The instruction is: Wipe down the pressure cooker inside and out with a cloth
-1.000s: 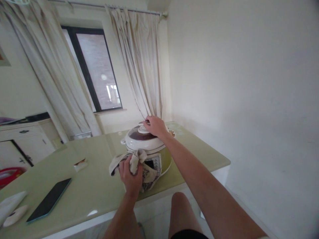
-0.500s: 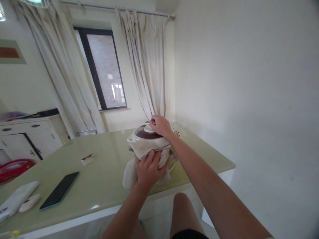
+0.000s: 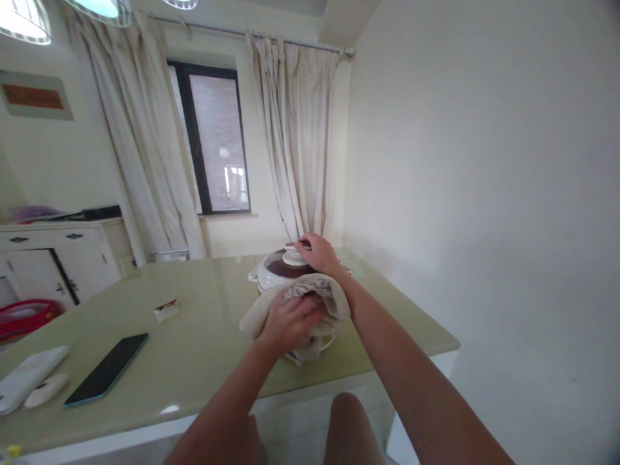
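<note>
A white rounded pot [image 3: 266, 279] with a dark, see-through-looking lid [image 3: 281, 266] stands on the table near the wall corner. My right hand [image 3: 318, 252] reaches over it, its fingers closed on the lid's pale knob [image 3: 293, 257]. In front of the pot, my left hand [image 3: 293, 321] grips a bunched beige cloth [image 3: 334, 300] with a grey patterned part. The cloth hides the pot's near side and lower body. Below the cloth, part of a white curved edge [image 3: 330, 341] shows; I cannot tell what it belongs to.
On the pale green table [image 3: 203, 349] at the left lie a dark phone [image 3: 107, 369], a white device [image 3: 31, 378], a small white rounded case [image 3: 47, 391] and a small packet [image 3: 167, 311]. A wall [image 3: 484, 194] rises on the right. My knee [image 3: 349, 420] is below the table edge.
My left hand has drawn the cloth down and off the pot's front, turning it so its folded inside shows. My right hand stays at the knob. The view has tilted up slightly.
</note>
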`<state>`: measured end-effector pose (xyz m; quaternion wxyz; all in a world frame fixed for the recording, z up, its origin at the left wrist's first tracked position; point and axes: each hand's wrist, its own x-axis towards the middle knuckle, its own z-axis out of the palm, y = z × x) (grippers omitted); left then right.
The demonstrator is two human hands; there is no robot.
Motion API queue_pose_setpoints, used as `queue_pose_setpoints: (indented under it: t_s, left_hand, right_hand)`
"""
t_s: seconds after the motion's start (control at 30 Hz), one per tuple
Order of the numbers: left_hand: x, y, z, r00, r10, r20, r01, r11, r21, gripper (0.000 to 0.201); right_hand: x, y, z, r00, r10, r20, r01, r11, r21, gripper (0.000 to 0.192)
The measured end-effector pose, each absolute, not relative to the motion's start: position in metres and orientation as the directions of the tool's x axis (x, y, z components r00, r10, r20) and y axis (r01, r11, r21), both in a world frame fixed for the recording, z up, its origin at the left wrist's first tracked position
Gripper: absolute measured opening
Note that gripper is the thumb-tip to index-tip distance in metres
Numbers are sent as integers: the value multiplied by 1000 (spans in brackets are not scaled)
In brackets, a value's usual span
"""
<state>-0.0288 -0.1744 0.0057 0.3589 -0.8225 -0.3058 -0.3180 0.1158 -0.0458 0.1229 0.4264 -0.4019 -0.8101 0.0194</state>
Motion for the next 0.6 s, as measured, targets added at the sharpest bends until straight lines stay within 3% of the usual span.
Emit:
queue_pose_setpoints:
  t_s: [0.07,0.13,0.3,0.4,0.6]
  left_hand:
    - [-51,-164,28,351,390,851,876,-458,-152,36]
    - [-70,-147,51,92,499,862,903,-407,139,37]
    - [-111,-97,87,-196,795,574,694,-301,654,45]
    - [-129,-83,84,-260,865,428,513,-252,820,49]
    - [-142,-76,72,-334,876,347,402,-200,893,47]
  right_hand:
    - [117,-42,122,-316,687,654,565,690,-452,24]
    - [118,-38,122,-303,720,624,492,679,-545,27]
    - [119,-36,121,-221,756,616,450,639,-624,35]
    - [119,-40,121,-222,736,639,465,656,-594,35]
    - [116,-48,125,-218,711,669,558,653,-512,42]
